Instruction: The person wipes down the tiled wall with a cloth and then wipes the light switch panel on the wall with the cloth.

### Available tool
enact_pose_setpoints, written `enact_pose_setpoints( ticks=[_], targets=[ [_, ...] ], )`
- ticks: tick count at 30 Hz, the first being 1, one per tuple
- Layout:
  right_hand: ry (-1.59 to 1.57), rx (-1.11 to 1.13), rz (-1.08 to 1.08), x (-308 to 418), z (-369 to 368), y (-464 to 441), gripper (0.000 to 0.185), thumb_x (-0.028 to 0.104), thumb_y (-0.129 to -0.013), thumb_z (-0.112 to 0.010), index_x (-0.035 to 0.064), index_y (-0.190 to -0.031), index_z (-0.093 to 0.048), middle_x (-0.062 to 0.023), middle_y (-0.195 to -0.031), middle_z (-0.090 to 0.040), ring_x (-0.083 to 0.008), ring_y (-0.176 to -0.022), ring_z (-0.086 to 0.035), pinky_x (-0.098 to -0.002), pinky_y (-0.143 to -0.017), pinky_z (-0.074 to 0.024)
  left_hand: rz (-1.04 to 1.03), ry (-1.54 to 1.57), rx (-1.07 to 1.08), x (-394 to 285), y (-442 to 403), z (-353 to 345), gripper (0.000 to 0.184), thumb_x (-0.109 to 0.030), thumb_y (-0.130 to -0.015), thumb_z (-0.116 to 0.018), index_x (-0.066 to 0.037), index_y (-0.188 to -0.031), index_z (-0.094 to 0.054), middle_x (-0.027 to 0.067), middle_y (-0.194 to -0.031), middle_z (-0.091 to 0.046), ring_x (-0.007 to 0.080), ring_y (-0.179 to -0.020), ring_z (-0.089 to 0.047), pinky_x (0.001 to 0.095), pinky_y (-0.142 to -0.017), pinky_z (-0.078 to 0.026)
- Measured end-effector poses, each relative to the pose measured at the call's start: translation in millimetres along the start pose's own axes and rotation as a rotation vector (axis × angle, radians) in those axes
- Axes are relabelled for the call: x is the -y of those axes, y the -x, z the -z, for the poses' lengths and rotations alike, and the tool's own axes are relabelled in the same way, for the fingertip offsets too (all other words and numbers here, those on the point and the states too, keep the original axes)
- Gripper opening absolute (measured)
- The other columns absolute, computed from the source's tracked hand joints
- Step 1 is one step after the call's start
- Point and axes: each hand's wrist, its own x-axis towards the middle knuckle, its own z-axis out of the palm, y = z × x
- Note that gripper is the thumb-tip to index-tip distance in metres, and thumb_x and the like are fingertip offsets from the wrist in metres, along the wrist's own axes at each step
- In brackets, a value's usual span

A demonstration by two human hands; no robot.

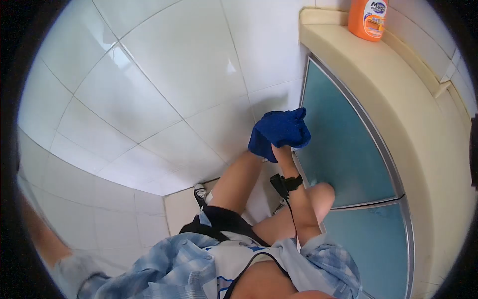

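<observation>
A dark blue cloth (281, 130) is bunched over my right hand (279, 150), and only the base of the hand shows below it. The cloth hides my fingers. It is in front of the white tiled wall, close to the left edge of the blue-green cabinet door (343, 134); I cannot tell whether it touches the door. A black strap with a small device (286, 184) and a cable is round my right wrist. My left arm (42, 234) stretches out to the left, and its hand is beyond the edge of the view.
An orange bottle (367, 22) stands on the curved cream counter (398, 99) at the upper right. A second blue-green door panel (368, 239) is below the first. White wall tiles (184, 55) fill the left. My bent legs (236, 182) are close under my right arm.
</observation>
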Motion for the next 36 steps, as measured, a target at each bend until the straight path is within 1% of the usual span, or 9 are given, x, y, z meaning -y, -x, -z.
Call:
enact_pose_setpoints(
  ticks=[5,10,11,12,16,18,20,30,36],
  targets=[
    [-0.657,-0.050,-0.339,35.7,27.4,-22.5,0.023,0.011,-0.086,-0.055,0.0002,-0.106,-0.056,-0.0127,-0.110,-0.057,-0.0264,-0.100,-0.054,-0.0340,-0.089,-0.0404,-0.063,0.650,-0.335,-72.6,-48.4,-156.0,0.046,-0.039,-0.088,-0.047,-0.010,-0.125,-0.049,0.0113,-0.122,-0.051,0.0214,-0.109,-0.050,0.0359,-0.094,-0.038],
    [-0.737,-0.012,-0.394,67.9,42.3,-16.4,0.020,0.009,-0.084,-0.056,0.0006,-0.103,-0.057,-0.0127,-0.109,-0.056,-0.0269,-0.098,-0.053,-0.0360,-0.090,-0.0397,0.618,1.416,-0.562,-179.4,-11.9,-228.4,0.043,-0.028,-0.084,-0.051,-0.011,-0.124,-0.051,0.0144,-0.127,-0.048,0.0256,-0.116,-0.045,0.0428,-0.097,-0.034],
    [-0.664,-0.012,-0.358,78.0,48.2,-20.2,0.021,0.009,-0.084,-0.056,0.0002,-0.103,-0.057,-0.0126,-0.109,-0.056,-0.0263,-0.098,-0.053,-0.0362,-0.090,-0.0397,0.517,1.533,-0.747,-184.5,-1.0,-264.1,0.028,-0.018,-0.088,-0.050,-0.004,-0.111,-0.056,0.0059,-0.104,-0.061,0.0158,-0.087,-0.056,0.0274,-0.079,-0.043],
    [-0.590,-0.009,-0.324,83.9,49.8,-23.0,0.021,0.009,-0.083,-0.055,-0.0002,-0.103,-0.057,-0.0125,-0.110,-0.056,-0.0258,-0.098,-0.053,-0.0364,-0.090,-0.0397,0.521,1.537,-0.753,-188.8,10.7,-281.2,0.028,-0.018,-0.088,-0.050,-0.004,-0.111,-0.056,0.0059,-0.104,-0.061,0.0158,-0.087,-0.056,0.0274,-0.079,-0.043],
    [-0.400,0.022,-0.218,63.3,28.4,-18.0,0.027,0.014,-0.085,-0.048,-0.0007,-0.107,-0.056,-0.0128,-0.112,-0.055,-0.0251,-0.098,-0.053,-0.0357,-0.089,-0.0401,0.698,1.411,-0.456,-212.4,65.6,-333.1,0.028,-0.017,-0.090,-0.049,-0.002,-0.113,-0.055,0.0045,-0.101,-0.060,0.0108,-0.088,-0.054,0.0243,-0.079,-0.041],
    [-1.077,-0.055,-0.667,64.7,18.7,-26.0,0.035,0.022,-0.086,-0.039,0.0005,-0.108,-0.056,-0.0120,-0.114,-0.055,-0.0248,-0.098,-0.054,-0.0351,-0.088,-0.0418,0.778,1.435,-0.158,-221.0,87.5,-359.1,0.025,-0.016,-0.090,-0.049,-0.002,-0.109,-0.057,0.0041,-0.100,-0.060,0.0100,-0.090,-0.053,0.0234,-0.080,-0.041],
    [-1.188,0.006,-0.668,69.1,22.6,-33.3,0.043,0.033,-0.090,-0.033,0.0022,-0.112,-0.055,-0.0102,-0.111,-0.056,-0.0230,-0.095,-0.056,-0.0345,-0.085,-0.0441,0.740,1.648,0.024,-233.7,110.0,-394.1,0.026,-0.022,-0.092,-0.046,-0.003,-0.105,-0.060,0.0045,-0.100,-0.061,0.0112,-0.091,-0.053,0.0246,-0.083,-0.040],
    [-0.797,0.184,-0.981,64.7,35.2,-47.1,0.060,0.048,-0.093,-0.029,-0.0016,-0.123,-0.046,-0.0096,-0.110,-0.056,-0.0179,-0.097,-0.054,-0.0281,-0.089,-0.0417,0.835,1.990,0.149,-256.5,151.3,-465.2,0.043,-0.037,-0.094,-0.039,-0.002,-0.113,-0.057,0.0100,-0.111,-0.057,0.0174,-0.103,-0.051,0.0269,-0.091,-0.037],
    [-0.456,0.249,-0.884,69.9,41.7,-74.9,0.054,0.046,-0.090,-0.038,-0.0021,-0.108,-0.054,-0.0105,-0.102,-0.059,-0.0218,-0.090,-0.056,-0.0310,-0.083,-0.0421,1.224,2.322,0.811,-248.0,150.2,-464.0,0.053,-0.045,-0.092,-0.041,-0.006,-0.129,-0.042,0.0080,-0.121,-0.051,0.0171,-0.110,-0.047,0.0317,-0.094,-0.036]
  ],
)
